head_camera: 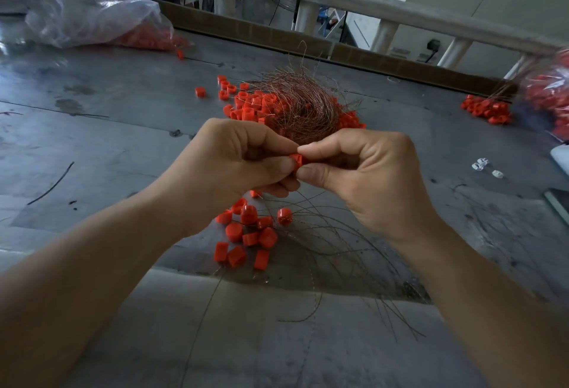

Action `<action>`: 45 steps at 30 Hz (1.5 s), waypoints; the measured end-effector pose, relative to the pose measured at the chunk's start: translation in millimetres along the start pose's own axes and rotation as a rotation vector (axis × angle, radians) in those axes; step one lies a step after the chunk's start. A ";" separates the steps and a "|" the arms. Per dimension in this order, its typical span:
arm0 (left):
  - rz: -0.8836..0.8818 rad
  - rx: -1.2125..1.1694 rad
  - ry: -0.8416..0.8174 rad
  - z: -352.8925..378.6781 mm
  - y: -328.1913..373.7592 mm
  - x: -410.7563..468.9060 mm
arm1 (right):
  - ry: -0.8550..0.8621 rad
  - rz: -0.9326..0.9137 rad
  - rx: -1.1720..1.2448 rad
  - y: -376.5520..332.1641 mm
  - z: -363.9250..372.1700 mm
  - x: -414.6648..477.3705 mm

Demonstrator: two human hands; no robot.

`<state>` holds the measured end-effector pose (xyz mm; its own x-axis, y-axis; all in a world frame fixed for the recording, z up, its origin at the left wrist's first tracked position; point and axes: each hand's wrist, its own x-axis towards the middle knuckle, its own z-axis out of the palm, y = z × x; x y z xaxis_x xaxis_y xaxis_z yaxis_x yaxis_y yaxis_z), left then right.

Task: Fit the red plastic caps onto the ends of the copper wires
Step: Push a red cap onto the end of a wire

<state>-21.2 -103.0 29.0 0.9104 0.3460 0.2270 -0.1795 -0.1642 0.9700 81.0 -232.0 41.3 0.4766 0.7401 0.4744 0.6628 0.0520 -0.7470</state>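
1. Spreading under everything, the grey worktop (107, 147) is carrying the lot.
2. A tangled nest of copper wires (295, 104) is lying at its middle, beyond the hands, with heaped caps (249, 110) touching it.
3. The left hand (234, 166) and right hand (363, 172) are meeting above the worktop, fingers curled, both pinching the same red cap (297, 160) between thumb and forefinger.
4. More loose caps (246, 233) are lying beneath them among stray wires.

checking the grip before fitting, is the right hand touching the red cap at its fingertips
Touching. The head view shows the right hand pinching the red cap between thumb and forefinger, with no gap.
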 end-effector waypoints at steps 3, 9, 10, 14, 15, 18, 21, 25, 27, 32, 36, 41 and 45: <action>0.030 0.030 -0.002 1.2 -1.0 -1.1 | 0.016 -0.016 -0.018 0.7 0.8 -1.1; -0.060 -0.150 -0.008 -0.5 0.1 -0.2 | 0.051 -0.087 -0.064 -0.6 1.4 -1.6; -0.066 -0.158 -0.010 -0.4 0.2 0.0 | 0.043 -0.081 -0.051 -0.2 0.5 -1.0; -0.071 -0.176 -0.028 1.1 0.9 -1.0 | 0.021 -0.072 0.011 1.8 -0.4 0.2; -0.070 -0.178 -0.035 1.3 0.9 -1.1 | 0.023 -0.070 0.023 2.4 0.1 0.1; -0.076 -0.196 -0.059 0.4 1.1 -1.7 | 0.017 -0.073 0.054 2.7 1.6 -0.6; -0.074 -0.207 -0.083 -0.5 2.0 -2.5 | 0.011 -0.086 0.087 1.5 -0.1 -0.7; -0.074 -0.225 -0.093 -1.6 2.3 -3.1 | 0.022 -0.122 0.099 0.6 0.6 -1.1; -0.066 -0.221 -0.084 -1.2 2.3 -3.4 | 0.040 -0.150 0.082 1.3 1.9 -1.9; -0.056 -0.235 -0.062 -0.5 2.7 -3.5 | 0.065 -0.176 0.079 2.7 4.2 -1.6; -0.074 -0.269 -0.089 -2.4 3.7 -2.8 | 0.025 -0.121 0.153 2.9 3.4 -0.5; -0.095 -0.286 -0.128 -5.4 3.2 -1.9 | -0.129 -0.077 0.040 1.9 -1.9 1.5; -0.123 -0.300 -0.120 -5.4 1.3 -1.7 | -0.218 -0.121 -0.091 0.5 -3.6 2.7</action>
<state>-24.9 -98.8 30.3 0.9662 0.2320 0.1125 -0.1513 0.1571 0.9759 84.7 -232.3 43.9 0.2612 0.8599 0.4386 0.7616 0.0956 -0.6409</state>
